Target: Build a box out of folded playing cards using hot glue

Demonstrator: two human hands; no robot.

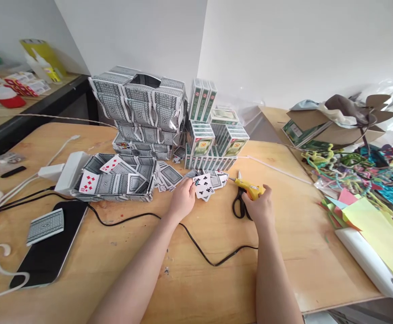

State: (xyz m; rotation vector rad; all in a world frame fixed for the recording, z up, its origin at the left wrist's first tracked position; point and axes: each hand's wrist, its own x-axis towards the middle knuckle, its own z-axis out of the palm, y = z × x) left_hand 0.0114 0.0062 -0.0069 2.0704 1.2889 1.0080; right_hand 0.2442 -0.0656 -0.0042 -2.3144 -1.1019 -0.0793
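Observation:
My left hand (183, 198) pinches a clubs playing card (203, 186) by its left edge, face up, above a loose pile of cards (218, 180). Wrapped round a yellow glue gun (250, 187) is my right hand (260, 202); the nozzle points left toward the card. Black-handled scissors (238, 206) lie under the glue gun, partly hidden by the right hand. Left of my hands sits an open box made of cards (118, 196) with loose cards inside.
A tall card-covered structure (142, 110) stands at the back beside stacked card packs (201, 139). A black cable (199, 251) crosses the table. At left lies a black tablet (48, 252); at right are coloured papers (368, 220) and pipe cleaners (348, 166).

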